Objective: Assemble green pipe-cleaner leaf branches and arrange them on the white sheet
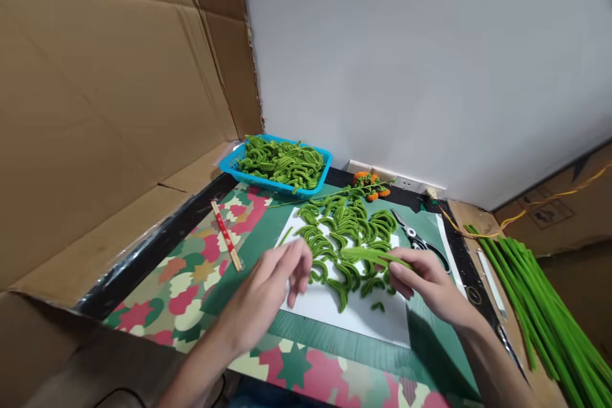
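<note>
My right hand (423,277) pinches a leaf-shaped bunch of green pipe cleaners (366,255), its tip pointing left. My left hand (282,271) hovers over the left side of a white sheet (335,312); its fingers are loosely bent and apart, and nothing shows in them. Many curved, folded pieces of green pipe cleaner (342,223) lie spread over the sheet between and beyond my hands. One small bent green piece (377,306) lies apart near the front of the sheet.
A blue basket (229,167) full of green pieces stands at the back left. Wrapped chopsticks (226,236) lie at left, scissors (421,239) at right, an orange-flowered stem (370,185) at back. Long green pipe cleaners (549,306) lie far right. Cardboard (119,76) walls the left side.
</note>
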Demonstrator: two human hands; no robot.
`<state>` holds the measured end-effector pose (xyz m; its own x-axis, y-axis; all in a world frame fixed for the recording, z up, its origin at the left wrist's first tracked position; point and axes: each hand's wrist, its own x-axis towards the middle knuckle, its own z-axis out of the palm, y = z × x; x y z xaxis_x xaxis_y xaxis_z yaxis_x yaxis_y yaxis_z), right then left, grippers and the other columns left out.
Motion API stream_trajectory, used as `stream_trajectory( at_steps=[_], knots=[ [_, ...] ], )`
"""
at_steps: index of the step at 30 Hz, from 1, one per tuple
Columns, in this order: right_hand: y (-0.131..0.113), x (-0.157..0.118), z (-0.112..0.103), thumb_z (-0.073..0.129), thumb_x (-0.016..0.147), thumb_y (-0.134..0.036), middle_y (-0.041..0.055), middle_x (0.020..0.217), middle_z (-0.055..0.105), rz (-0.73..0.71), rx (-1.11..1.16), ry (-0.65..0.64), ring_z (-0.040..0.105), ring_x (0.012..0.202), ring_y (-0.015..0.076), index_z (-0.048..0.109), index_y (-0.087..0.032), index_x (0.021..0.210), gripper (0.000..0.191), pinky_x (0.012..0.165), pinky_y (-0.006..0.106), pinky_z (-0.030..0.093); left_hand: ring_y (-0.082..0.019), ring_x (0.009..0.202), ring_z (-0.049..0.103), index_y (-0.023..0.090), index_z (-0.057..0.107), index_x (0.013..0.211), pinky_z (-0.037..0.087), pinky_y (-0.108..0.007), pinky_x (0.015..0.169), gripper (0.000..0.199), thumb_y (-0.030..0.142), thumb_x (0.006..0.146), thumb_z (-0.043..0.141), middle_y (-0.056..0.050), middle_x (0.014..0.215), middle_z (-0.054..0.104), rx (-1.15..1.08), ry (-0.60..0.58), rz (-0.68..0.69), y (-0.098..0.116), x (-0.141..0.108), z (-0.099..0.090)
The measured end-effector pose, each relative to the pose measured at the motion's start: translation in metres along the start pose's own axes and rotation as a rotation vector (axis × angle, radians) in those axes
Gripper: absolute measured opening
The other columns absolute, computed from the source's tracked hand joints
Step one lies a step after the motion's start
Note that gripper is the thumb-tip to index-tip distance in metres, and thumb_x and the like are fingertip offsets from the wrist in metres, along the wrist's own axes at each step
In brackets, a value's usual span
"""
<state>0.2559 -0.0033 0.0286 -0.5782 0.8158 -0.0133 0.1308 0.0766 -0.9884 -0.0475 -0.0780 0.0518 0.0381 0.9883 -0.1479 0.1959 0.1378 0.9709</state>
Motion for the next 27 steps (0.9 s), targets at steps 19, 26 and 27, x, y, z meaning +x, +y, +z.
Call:
stream_trajectory(
  at_steps=[19, 26, 27],
  knots=[
    [0.044, 0.01, 0.024, 0.063, 0.103, -0.06, 0.0002, 0.065, 0.056, -0.149, -0.002, 0.306, 0.043, 0.056, 0.0123, 0.082, -0.017, 0.096, 0.048, 0.051, 0.027, 0.033, -0.006, 0.035, 0.054, 0.013, 0.07, 0.102, 0.034, -0.014, 0.03, 0.05, 0.06, 0.089, 0.081, -0.002, 0.074, 0.074, -0.204, -0.368, 0.081, -0.017, 0.101, 0.048],
    [0.038, -0.003, 0.027, 0.078, 0.098, -0.046, 0.0086, 0.114, 0.08, -0.411, -0.229, 0.411, 0.072, 0.075, 0.0181, 0.075, -0.025, 0.134, 0.042, 0.064, 0.029, 0.06, -0.013, 0.041, 0.067, 0.009, 0.075, 0.108, 0.045, -0.017, 0.031, 0.042, 0.049, 0.096, 0.079, -0.016, 0.099, 0.084, -0.309, -0.285, 0.096, -0.014, 0.091, 0.041],
    [0.039, -0.004, 0.029, 0.082, 0.095, -0.041, 0.0073, 0.111, 0.081, -0.469, -0.28, 0.433, 0.073, 0.073, 0.0178, 0.075, -0.026, 0.134, 0.043, 0.065, 0.03, 0.062, -0.013, 0.043, 0.068, 0.009, 0.075, 0.109, 0.045, -0.017, 0.032, 0.041, 0.048, 0.097, 0.079, -0.017, 0.101, 0.084, -0.329, -0.28, 0.101, -0.014, 0.091, 0.04]
  ],
)
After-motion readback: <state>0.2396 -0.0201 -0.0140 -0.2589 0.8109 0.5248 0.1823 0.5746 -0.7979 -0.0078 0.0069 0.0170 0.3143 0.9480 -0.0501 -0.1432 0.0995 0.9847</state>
